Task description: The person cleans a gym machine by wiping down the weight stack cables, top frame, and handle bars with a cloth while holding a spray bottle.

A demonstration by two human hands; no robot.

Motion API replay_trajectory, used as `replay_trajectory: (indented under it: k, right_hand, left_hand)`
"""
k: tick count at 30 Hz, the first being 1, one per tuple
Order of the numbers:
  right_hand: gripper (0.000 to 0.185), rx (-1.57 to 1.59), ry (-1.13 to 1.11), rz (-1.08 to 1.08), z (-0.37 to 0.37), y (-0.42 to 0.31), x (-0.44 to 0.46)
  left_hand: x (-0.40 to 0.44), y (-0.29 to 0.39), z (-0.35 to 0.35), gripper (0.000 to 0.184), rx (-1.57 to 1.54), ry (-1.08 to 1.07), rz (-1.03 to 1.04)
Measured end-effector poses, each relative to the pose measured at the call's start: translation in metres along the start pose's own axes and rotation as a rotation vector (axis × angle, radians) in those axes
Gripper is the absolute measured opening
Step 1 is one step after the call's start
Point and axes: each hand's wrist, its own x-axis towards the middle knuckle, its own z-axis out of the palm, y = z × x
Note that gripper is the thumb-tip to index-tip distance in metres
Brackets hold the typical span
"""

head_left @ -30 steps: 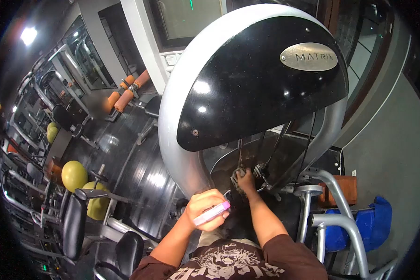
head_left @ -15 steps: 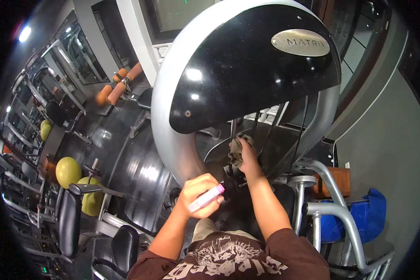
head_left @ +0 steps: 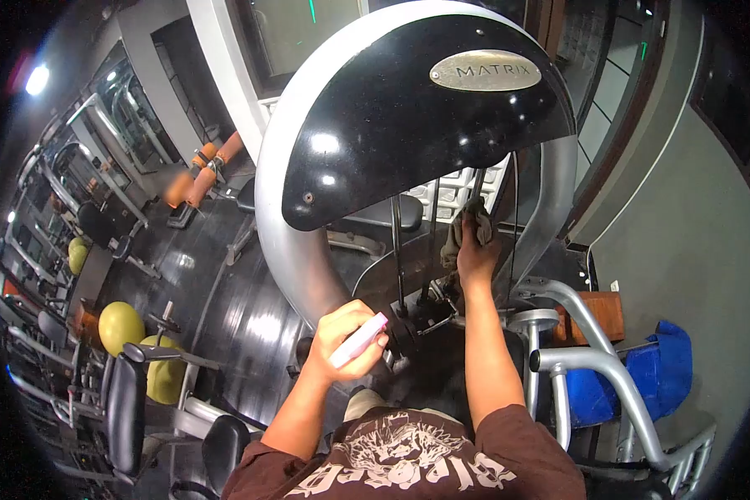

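My left hand (head_left: 342,337) is closed around a white object with a pink end (head_left: 361,340), which looks like the head of a spray bottle; the part below is hidden by my fingers. In my right hand (head_left: 477,260) a crumpled olive-brown cloth (head_left: 453,243) is gripped. The cloth is up against a dark upright rod of the gym machine, just under its black cover (head_left: 417,108) with the MATRIX badge (head_left: 486,71). Left of my right hand stand further thin guide rods (head_left: 397,250). The machine's silver curved frame (head_left: 279,200) arches over the cover.
To the right are silver tube frames (head_left: 596,367), a wooden box (head_left: 592,317) and a blue bag-like item (head_left: 654,375) by the grey wall. Yellow-green balls (head_left: 122,328), a padded bench (head_left: 125,412) and orange rollers (head_left: 196,179) stand on the left.
My right hand has moved up, away and to the right with the cloth, onto a rod. My left hand stays near the same spot holding the white object. The view has shifted slightly.
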Motion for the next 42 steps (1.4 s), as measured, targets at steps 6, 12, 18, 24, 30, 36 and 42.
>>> replay_trajectory:
  k: [6,12,18,24,30,36,42]
  right_hand:
    - [0.033,-0.107,0.084,0.132,-0.004,-0.022,0.029]
    - [0.009,0.014,0.079,-0.061,-0.02,0.019,0.038]
    - [0.015,-0.087,0.046,-0.207,-0.027,-0.024,0.027]
    - [0.022,-0.214,0.003,-0.303,-0.032,-0.053,0.036]
    - [0.024,-0.231,0.085,-0.462,-0.01,-0.058,0.05]
    - [0.029,-0.289,0.152,-0.56,0.024,-0.061,0.07]
    - [0.027,-0.317,0.139,-0.488,0.042,-0.011,0.055]
  left_hand:
    - [0.027,0.014,0.027,0.016,0.089,0.078,0.046]
    - [0.065,-0.007,0.06,0.011,0.174,0.171,-0.101]
    - [0.087,-0.012,0.073,0.014,0.143,0.253,-0.071]
    - [0.107,-0.014,0.071,0.013,0.194,0.224,0.05]
    - [0.103,-0.011,0.06,0.013,0.173,0.219,0.037]
    - [0.086,0.003,0.014,0.014,0.122,0.002,0.129]
    - [0.077,0.007,-0.012,0.016,0.045,-0.086,0.113]
